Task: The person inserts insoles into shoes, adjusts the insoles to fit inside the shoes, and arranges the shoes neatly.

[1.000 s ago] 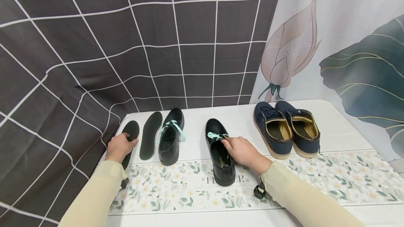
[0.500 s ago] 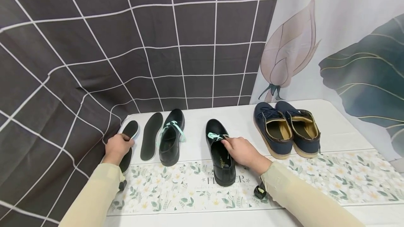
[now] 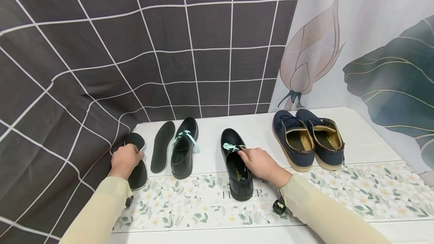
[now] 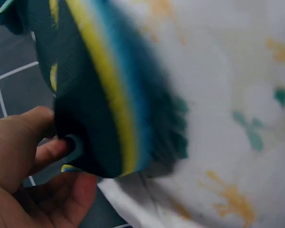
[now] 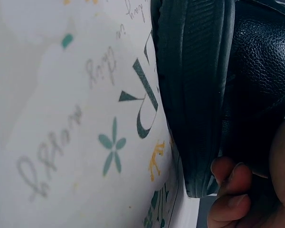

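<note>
At the left end of the table, my left hand (image 3: 125, 160) grips a black insole (image 3: 138, 178) across its middle. In the left wrist view the insole (image 4: 88, 114) is bent, with fingers and thumb around its near edge; a yellow and blue band runs along its side. My right hand (image 3: 262, 164) pinches the right side of a black leather shoe (image 3: 241, 190) near its opening, by the mint-green laces. The right wrist view shows this shoe's thick sole (image 5: 194, 85) on the tablecloth, with curled fingers at the upper. The shoe points away from me.
A second black insole (image 3: 162, 148) lies flat beside the left hand. Right of it stands the other black shoe (image 3: 182, 165) with mint laces. A navy pair of shoes (image 3: 295, 150) is at the right. A dark grid-patterned curtain (image 3: 210, 63) borders the table's back and left.
My left hand has drawn the insole slightly toward me; its front part now tilts and bends at the grip. The right hand and the black shoe stay in place.
</note>
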### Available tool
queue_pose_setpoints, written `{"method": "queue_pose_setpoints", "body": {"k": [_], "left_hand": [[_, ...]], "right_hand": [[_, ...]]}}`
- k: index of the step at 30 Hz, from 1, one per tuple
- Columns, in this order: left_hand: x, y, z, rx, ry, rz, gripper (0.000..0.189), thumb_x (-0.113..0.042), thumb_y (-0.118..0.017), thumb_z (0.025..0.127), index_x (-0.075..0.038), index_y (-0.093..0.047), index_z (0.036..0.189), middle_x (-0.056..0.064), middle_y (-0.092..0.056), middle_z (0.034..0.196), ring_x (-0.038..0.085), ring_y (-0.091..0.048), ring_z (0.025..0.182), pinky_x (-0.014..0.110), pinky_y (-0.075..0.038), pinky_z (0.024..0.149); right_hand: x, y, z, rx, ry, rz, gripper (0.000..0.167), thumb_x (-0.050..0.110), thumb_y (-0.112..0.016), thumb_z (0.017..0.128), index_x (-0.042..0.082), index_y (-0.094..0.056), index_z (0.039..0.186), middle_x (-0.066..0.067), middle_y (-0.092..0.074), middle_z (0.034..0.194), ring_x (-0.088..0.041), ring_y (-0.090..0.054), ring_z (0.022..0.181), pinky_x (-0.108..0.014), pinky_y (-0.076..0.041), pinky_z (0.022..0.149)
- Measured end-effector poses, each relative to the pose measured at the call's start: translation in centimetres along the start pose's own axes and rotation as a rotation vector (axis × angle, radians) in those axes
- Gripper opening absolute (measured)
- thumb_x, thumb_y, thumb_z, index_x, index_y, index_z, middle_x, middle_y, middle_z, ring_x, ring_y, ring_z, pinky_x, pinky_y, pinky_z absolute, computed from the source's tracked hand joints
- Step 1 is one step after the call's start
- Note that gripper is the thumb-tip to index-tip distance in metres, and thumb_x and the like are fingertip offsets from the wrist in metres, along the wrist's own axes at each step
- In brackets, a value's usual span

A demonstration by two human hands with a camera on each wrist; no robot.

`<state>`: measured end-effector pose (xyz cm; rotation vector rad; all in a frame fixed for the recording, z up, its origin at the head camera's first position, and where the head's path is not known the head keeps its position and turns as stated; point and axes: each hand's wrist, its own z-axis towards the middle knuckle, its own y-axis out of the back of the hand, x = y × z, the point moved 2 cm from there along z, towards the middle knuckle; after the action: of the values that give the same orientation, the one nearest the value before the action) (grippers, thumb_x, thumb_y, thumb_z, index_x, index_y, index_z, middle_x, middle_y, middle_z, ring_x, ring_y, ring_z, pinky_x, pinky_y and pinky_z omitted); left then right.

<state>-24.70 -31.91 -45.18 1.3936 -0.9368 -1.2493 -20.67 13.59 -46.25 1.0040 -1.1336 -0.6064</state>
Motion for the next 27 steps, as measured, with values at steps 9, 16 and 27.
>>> {"method": "queue_pose_setpoints", "body": {"k": [9, 16, 27], "left_hand": [[-0.3, 2.1, -2.2, 0.064, -0.039, -0.024, 0.03, -0.033, -0.066, 0.085, -0.003, -0.069, 0.083, 0.015, -0.068, 0.08, 0.03, -0.06, 0.067, 0.046, -0.048, 0.061], [-1.3, 3.8, -4.6, 0.154, -0.067, -0.092, 0.033, -0.035, -0.066, 0.085, -0.003, -0.07, 0.095, 0.012, -0.07, 0.089, 0.022, -0.06, 0.064, 0.038, -0.049, 0.058], [-4.0, 6.0, -8.8, 0.168, -0.115, -0.126, 0.023, -0.033, -0.069, 0.084, -0.01, -0.069, 0.087, 0.001, -0.066, 0.079, 0.016, -0.057, 0.06, 0.034, -0.046, 0.056]], "right_hand": [[0.1, 0.0, 0.0, -0.006, -0.001, -0.025, 0.035, 0.034, -0.043, 0.107, 0.012, -0.071, 0.109, 0.003, -0.05, 0.061, -0.016, -0.054, 0.066, -0.039, -0.046, 0.068], [-0.2, 0.0, 0.1, -0.01, 0.005, -0.036, 0.036, 0.033, -0.043, 0.107, 0.01, -0.07, 0.114, 0.003, -0.05, 0.063, -0.016, -0.055, 0.067, -0.041, -0.047, 0.069], [-0.2, -0.2, 0.1, -0.019, 0.023, -0.027, 0.037, 0.033, -0.044, 0.107, 0.009, -0.07, 0.117, 0.001, -0.056, 0.067, -0.016, -0.058, 0.07, -0.042, -0.049, 0.07]]}}
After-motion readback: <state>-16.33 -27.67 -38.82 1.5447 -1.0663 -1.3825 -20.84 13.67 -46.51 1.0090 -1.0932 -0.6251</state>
